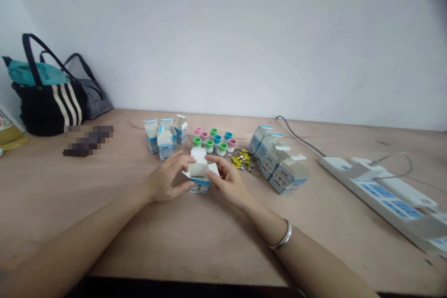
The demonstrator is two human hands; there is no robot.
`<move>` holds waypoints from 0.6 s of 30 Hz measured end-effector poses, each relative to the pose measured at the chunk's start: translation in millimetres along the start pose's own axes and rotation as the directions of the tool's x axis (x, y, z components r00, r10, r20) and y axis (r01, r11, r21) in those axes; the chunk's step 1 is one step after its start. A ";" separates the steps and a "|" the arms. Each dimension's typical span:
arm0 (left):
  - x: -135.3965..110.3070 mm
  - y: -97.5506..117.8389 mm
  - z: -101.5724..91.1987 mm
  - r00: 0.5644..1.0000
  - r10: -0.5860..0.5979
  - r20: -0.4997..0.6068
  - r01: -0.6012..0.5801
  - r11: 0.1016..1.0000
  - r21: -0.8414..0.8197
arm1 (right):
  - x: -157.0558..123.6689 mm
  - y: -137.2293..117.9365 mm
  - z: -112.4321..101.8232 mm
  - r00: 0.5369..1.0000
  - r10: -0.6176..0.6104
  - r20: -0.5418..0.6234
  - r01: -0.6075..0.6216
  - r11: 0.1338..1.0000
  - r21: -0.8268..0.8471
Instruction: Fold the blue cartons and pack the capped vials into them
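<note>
Between my hands is a small blue-and-white cardboard box (pixel 199 185) with its top flaps raised. My left hand (pixel 168 178) grips it from the left, fingers at a side flap and thumb low on the wall. From the right, my right hand (pixel 228 180) holds the other flap between thumb and fingers. Just behind it stand several small jars (pixel 217 139) with green, pink and blue tops. Yellow tags on metal rings (pixel 240 160) lie in a heap to their right. The box's inside cannot be made out.
Open boxes stand in a group (pixel 165 145) at the left and in a row (pixel 275 163) at the right. A power strip (pixel 377 193) with a grey cable lies far right. Bags (pixel 45 107) and a dark, blurred-out object (pixel 80 149) are at the left.
</note>
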State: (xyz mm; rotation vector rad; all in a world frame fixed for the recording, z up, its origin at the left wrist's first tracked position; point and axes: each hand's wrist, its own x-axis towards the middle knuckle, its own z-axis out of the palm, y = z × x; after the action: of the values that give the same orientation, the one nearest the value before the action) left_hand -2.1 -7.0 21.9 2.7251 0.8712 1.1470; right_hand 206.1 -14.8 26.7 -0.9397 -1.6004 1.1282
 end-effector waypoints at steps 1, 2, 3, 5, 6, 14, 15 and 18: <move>-2.3 -2.0 2.1 0.998 -0.056 0.001 0.056 0.996 -0.069 | 0.5 0.2 -0.4 0.999 0.030 0.020 -0.030 0.999 0.017; -4.4 -3.9 4.6 0.995 -0.102 -0.004 0.100 0.987 -0.122 | 1.3 0.6 -1.5 0.999 0.045 0.026 -0.046 0.999 0.014; -6.2 -5.4 7.2 0.991 -0.136 -0.016 0.132 0.979 -0.158 | 2.5 0.9 -3.3 0.999 0.039 0.012 -0.039 0.999 -0.013; -8.3 -6.9 12.2 0.984 -0.174 -0.046 0.162 0.968 -0.193 | 6.3 1.2 -9.6 0.996 -0.051 -0.073 0.037 0.984 -0.177; -8.7 -7.0 14.3 0.981 -0.184 -0.058 0.169 0.965 -0.200 | 8.8 1.1 -14.0 0.983 -0.128 -0.130 0.080 0.943 -0.322; -9.8 -4.7 18.8 0.973 -0.204 -0.106 0.177 0.960 -0.215 | 31.3 9.8 -40.6 0.895 -0.424 -0.141 -0.034 0.249 -0.968; -10.0 -4.8 18.6 0.973 -0.203 -0.105 0.177 0.960 -0.216 | 32.4 10.6 -41.3 0.889 -0.440 -0.125 -0.021 0.235 -0.972; -10.3 -5.1 18.3 0.973 -0.205 -0.103 0.178 0.959 -0.219 | 31.7 6.2 -44.5 0.866 -0.494 -0.076 0.071 0.272 -0.960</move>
State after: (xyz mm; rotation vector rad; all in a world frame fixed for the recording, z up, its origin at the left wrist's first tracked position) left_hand 2.0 -5.2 0.7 2.3663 0.9466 1.2986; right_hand 240.6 27.2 35.2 -1.3786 -1.9589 -0.4499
